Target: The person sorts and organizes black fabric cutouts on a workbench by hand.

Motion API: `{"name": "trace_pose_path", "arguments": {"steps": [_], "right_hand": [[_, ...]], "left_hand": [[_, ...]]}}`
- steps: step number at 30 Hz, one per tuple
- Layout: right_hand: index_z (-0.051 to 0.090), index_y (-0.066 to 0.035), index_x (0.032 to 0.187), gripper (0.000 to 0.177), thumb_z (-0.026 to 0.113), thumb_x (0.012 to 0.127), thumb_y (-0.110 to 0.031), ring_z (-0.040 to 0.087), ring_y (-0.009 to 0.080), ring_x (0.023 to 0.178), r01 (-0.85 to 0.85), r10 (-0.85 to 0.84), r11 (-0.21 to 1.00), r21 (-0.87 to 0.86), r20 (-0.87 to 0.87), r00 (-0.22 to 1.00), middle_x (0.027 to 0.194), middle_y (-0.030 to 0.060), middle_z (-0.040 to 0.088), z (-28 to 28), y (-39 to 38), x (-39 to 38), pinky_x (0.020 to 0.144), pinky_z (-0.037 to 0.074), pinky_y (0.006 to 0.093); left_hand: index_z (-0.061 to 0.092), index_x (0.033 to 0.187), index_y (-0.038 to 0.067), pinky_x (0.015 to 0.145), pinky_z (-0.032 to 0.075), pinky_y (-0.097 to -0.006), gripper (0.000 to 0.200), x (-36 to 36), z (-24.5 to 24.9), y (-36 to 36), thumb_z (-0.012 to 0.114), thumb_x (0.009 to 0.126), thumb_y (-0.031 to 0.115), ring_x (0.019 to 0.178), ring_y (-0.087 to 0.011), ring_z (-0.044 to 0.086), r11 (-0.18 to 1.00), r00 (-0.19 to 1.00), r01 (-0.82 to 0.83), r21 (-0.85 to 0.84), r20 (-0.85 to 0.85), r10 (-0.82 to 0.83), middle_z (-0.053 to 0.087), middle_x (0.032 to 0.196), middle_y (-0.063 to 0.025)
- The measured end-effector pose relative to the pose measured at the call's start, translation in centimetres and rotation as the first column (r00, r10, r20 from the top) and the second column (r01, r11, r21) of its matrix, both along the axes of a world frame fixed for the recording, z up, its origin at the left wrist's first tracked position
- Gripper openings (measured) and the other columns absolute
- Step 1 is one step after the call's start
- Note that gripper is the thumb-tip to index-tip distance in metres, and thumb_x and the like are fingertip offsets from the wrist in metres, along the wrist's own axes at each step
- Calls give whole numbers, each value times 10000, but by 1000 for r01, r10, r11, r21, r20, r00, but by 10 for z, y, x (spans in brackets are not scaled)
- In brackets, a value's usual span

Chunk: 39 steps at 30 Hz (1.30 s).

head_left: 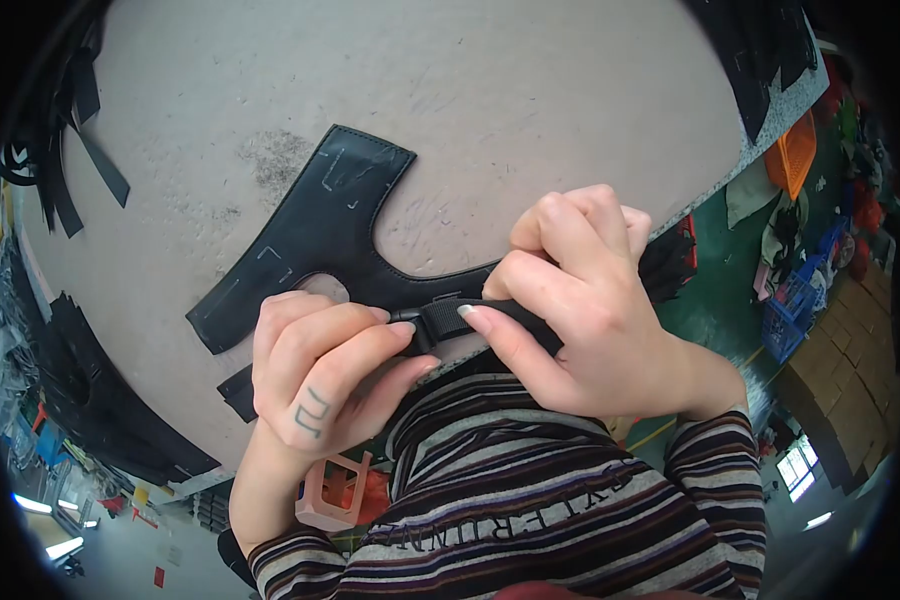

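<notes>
- The left hand (315, 375) is pinching a black buckle (422, 334) between thumb and fingertips; its other fingers are curling inward, and a drawn mark is showing on the back of the hand.
- The right hand (585, 310) is pinching a black webbing strap (448, 317) between thumb and bent forefinger, right beside the buckle; its remaining fingers are folding toward the palm.
- Buckle and strap are lying between the two hands, in front of the person's striped top (540, 500), at the near edge of the worktable (550, 110). Whether the buckle is fastening cannot be told, as the fingertips are partly covering it.
- A black panel (345, 215) is lying flat on the worktable just beyond the hands, displaying edge stitching, pale angled marks and a rounded opening that the left hand is partly hiding.
- The end of a dark strip (238, 394) is protruding from behind the left hand, near the panel's lower corner.
- Further black pieces (105, 390) are resting along the left side of the table; narrow black strips (85, 105) are hanging together at the upper left.
- More dark material (755, 60) is occupying the upper right corner.
- An orange container (792, 158) and a blue crate (790, 315) are standing off the table, to the right.
</notes>
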State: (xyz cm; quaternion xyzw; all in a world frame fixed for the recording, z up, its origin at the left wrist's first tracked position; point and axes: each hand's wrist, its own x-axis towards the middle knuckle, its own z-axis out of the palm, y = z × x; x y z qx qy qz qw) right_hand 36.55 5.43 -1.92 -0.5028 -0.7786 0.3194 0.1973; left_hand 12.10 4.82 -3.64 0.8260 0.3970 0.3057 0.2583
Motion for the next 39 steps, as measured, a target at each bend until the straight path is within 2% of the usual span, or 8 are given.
{"name": "trace_pose_path", "arguments": {"steps": [2,17,20,23,27,33,39], "right_hand": [[659,-91,807,153,796,757,-137,465,230,945,-2,2,1000,-4,8,1000,938,34,527,1,0,2,828,262,399],[642,-93,788,145,779,756,-124,484,233,930,0,-1,1000,21,38,999,926,33,541,1,0,2,842,285,393],[645,-95,790,145,782,754,-129,485,234,930,-8,7,1000,25,37,999,927,33,541,0,0,2,844,287,395],[648,-98,790,142,781,755,-137,485,233,930,-9,8,1000,27,36,999,924,31,537,1,1,5,842,286,394],[651,-102,784,133,775,757,-143,478,227,926,30,-32,999,21,90,995,913,29,531,8,1,17,834,277,388],[651,-104,780,128,771,763,-143,465,221,921,68,-66,998,-7,106,992,907,26,529,6,0,24,832,265,383],[651,-108,789,142,782,769,-159,467,223,925,62,-65,997,35,98,993,901,22,517,1,-1,23,839,258,396]], "left_hand": [[692,1046,104,728,490,-369,484,1,0,0,955,650,199,828,-235,617,1000,1000,1,0,-18,-1,685,980,-53],[748,1034,112,673,495,-363,398,5,-2,-6,922,680,158,852,-222,598,992,997,34,125,-79,-24,678,1031,-48],[784,1055,110,669,493,-353,400,4,-1,-6,896,671,106,873,-219,604,983,990,85,162,-124,-66,652,1050,-47],[817,1019,74,667,459,-321,387,5,-9,-5,800,634,112,853,-187,604,959,992,99,267,-102,-74,685,1005,-43],[830,1047,107,674,451,-320,432,6,-8,-6,780,618,130,861,-181,601,954,989,100,283,-136,-64,649,1029,-35],[839,1084,195,725,432,-317,404,12,-8,-9,785,690,123,907,-168,566,933,962,106,344,-273,-8,564,1051,9],[825,1137,237,770,416,-341,368,13,-1,-10,791,779,157,946,-155,535,933,909,161,322,-416,-13,541,1052,29]]}}
